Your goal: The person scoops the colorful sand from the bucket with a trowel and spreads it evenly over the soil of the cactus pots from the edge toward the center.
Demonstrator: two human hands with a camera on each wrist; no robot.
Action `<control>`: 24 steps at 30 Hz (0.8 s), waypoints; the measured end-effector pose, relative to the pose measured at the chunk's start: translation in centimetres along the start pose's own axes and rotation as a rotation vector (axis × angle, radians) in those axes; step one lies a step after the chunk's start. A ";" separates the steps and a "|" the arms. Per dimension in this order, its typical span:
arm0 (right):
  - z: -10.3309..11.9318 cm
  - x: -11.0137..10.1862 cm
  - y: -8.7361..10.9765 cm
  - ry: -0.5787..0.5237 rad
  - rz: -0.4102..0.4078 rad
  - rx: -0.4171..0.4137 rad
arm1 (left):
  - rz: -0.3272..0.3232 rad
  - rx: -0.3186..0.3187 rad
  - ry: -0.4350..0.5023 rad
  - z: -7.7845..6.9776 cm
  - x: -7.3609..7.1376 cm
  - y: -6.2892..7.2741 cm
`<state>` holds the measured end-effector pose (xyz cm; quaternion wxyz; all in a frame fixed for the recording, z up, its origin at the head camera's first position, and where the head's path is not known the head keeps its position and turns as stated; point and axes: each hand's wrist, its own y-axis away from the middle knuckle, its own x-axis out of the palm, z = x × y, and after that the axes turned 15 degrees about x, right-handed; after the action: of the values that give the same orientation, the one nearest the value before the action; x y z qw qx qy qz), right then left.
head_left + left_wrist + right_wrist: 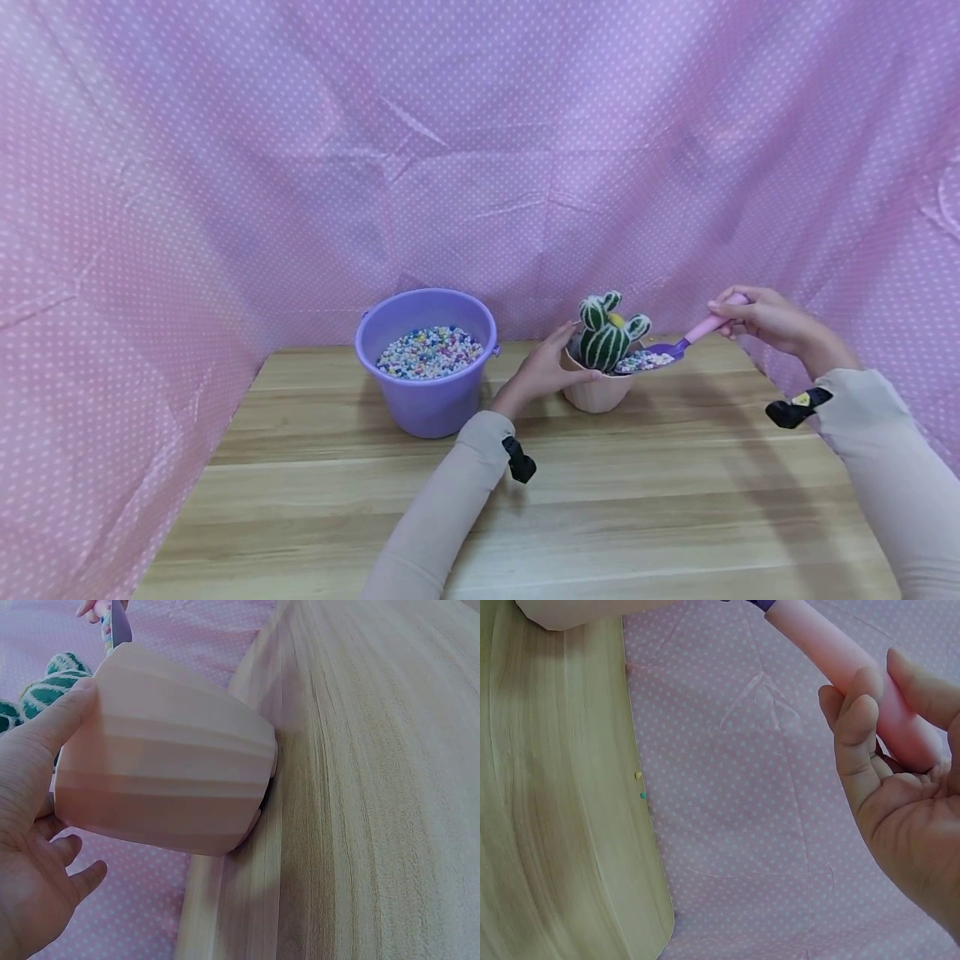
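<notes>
A pale pink flower pot (597, 397) stands on the table with a knitted green-and-white cactus (606, 346) in it. My left hand (546, 367) holds the pot at its rim from the left. In the left wrist view, the thumb (71, 712) lies along that rim while some fingers are hidden behind it. My right hand (772, 321) grips the pink handle (840, 664) of a toy shovel. Its purple scoop (678, 348), loaded with small multicoloured beads (643, 361), tilts down over the pot's right rim beside the cactus.
Left of the pot stands a purple bucket (429, 408), partly filled with similar beads (431, 353). Two stray beads (638, 775) lie near the far edge of the wooden table (315, 500). Pink polka-dot cloth (480, 167) hangs behind and at the sides.
</notes>
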<state>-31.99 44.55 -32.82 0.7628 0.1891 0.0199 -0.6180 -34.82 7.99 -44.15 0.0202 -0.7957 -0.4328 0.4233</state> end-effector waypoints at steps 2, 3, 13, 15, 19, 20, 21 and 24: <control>0.0 0.0 0.0 0.003 -0.008 0.006 | 0.003 -0.002 0.001 0.0 0.0 0.0; 0.1 0.1 -0.1 0.002 -0.011 0.008 | 0.004 -0.002 0.001 0.0 0.0 0.0; 0.0 0.1 -0.1 0.000 -0.009 0.013 | -0.004 -0.010 0.012 0.0 0.1 0.0; -0.1 0.1 -0.2 -0.011 0.000 0.011 | -0.004 -0.009 0.014 0.0 0.1 0.0; -0.2 0.3 -0.3 -0.023 0.019 0.007 | -0.002 -0.005 0.016 0.1 0.1 0.0; -0.2 0.4 -0.3 -0.017 0.021 0.006 | -0.003 -0.004 0.016 0.1 0.1 0.0; -0.2 0.5 -0.3 -0.008 0.024 0.004 | -0.005 -0.005 0.016 0.1 0.1 0.0; 0.0 0.7 -0.2 0.032 0.033 -0.006 | -0.005 -0.010 0.011 0.0 0.1 0.0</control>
<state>-32.06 43.90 -33.05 0.7730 0.1970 0.0311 -0.6022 -34.80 8.01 -44.21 0.0200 -0.7970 -0.4369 0.4166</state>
